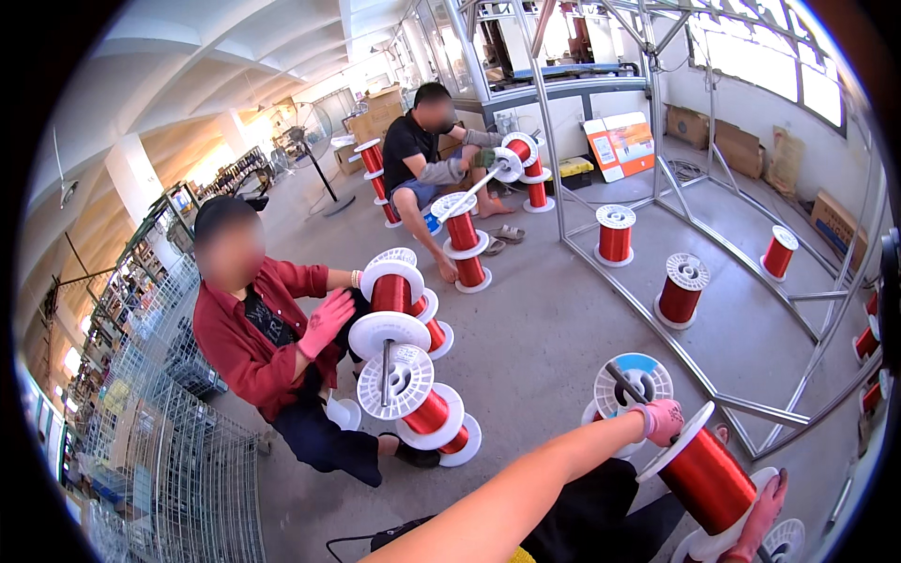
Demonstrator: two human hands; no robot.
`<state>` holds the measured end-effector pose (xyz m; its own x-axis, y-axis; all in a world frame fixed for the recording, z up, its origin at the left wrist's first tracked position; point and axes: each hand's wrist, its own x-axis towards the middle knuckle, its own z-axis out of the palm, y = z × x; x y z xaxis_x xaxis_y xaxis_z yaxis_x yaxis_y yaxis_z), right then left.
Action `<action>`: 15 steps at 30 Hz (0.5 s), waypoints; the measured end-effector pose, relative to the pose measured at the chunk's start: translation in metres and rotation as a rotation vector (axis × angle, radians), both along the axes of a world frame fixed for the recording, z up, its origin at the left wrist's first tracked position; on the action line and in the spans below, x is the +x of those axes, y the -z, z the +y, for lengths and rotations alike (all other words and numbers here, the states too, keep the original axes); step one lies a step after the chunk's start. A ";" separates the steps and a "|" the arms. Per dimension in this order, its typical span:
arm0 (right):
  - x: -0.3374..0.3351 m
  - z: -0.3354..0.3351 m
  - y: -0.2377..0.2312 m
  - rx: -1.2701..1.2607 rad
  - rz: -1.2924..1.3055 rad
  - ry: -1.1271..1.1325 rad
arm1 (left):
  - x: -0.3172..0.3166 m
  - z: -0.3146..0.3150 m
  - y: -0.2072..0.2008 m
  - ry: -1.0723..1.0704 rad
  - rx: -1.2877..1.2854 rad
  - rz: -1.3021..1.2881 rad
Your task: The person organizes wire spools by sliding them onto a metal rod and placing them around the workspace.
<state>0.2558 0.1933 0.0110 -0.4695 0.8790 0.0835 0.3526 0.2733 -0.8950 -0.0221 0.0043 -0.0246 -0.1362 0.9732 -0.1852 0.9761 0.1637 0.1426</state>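
Note:
My left hand (663,422), in a pink glove, is closed round a dark metal rod (623,381) beside the near white flange of a spool of red wire (708,479). The rod lines up with this tilted spool's axis; whether it runs through is hidden. My right hand (764,517), also pink-gloved, grips the rim of the spool's lower right flange, close to the picture's edge. Just left of my left hand stands another white-flanged spool (656,368), its top carrying a blue label. Part of another white flange (785,541) shows below my right hand.
At the left, a person in a red shirt (246,347) sits behind stacked wire spools (429,413). Farther back a person in black (413,145) handles spools on a rod. Single spools (681,293) stand right on the floor near a metal frame (751,410). Wire cages (183,469) line the left.

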 end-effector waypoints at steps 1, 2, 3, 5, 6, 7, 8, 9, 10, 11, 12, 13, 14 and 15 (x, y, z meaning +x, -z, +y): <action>0.000 0.003 0.000 0.009 -0.042 -0.017 | -0.001 -0.001 0.001 0.014 0.007 0.006; 0.000 0.009 0.005 0.007 0.017 -0.023 | -0.002 0.000 0.003 0.027 0.013 0.012; 0.001 0.019 0.004 -0.055 -0.022 -0.058 | -0.004 -0.001 0.006 0.041 0.017 0.017; 0.003 0.037 -0.006 -0.180 -0.106 -0.124 | -0.003 -0.004 0.000 0.059 0.073 0.042; 0.007 0.053 0.009 -0.182 -0.054 -0.121 | -0.001 -0.002 -0.004 0.058 0.053 0.036; 0.004 0.046 0.005 -0.115 -0.114 -0.057 | 0.000 0.000 -0.006 0.047 0.032 0.029; 0.001 0.038 0.001 -0.048 -0.172 0.012 | 0.000 0.002 -0.005 0.075 0.012 0.029; -0.002 0.029 -0.005 0.017 -0.230 0.086 | -0.003 0.002 -0.004 0.091 0.025 0.037; -0.003 0.022 -0.012 0.004 -0.284 0.121 | -0.006 0.004 -0.002 0.120 0.042 0.045; 0.000 0.022 -0.009 0.001 -0.252 0.150 | -0.001 0.007 0.000 0.158 0.056 0.038; 0.000 0.023 0.001 -0.001 -0.219 0.186 | -0.007 0.003 0.000 0.147 0.046 0.065; 0.011 0.025 0.014 0.050 -0.167 0.176 | -0.008 0.006 0.001 0.197 0.072 0.052; 0.021 0.019 0.009 0.026 -0.217 0.025 | -0.005 -0.001 -0.013 0.143 0.020 0.067; 0.020 -0.009 0.006 0.119 -0.119 0.116 | -0.008 -0.007 -0.018 0.155 -0.018 0.074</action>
<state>0.2756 0.1848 0.0050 -0.3786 0.9149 0.1398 0.4889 0.3259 -0.8091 -0.0296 -0.0025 -0.0068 0.0013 0.9802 -0.1981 0.9976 0.0124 0.0683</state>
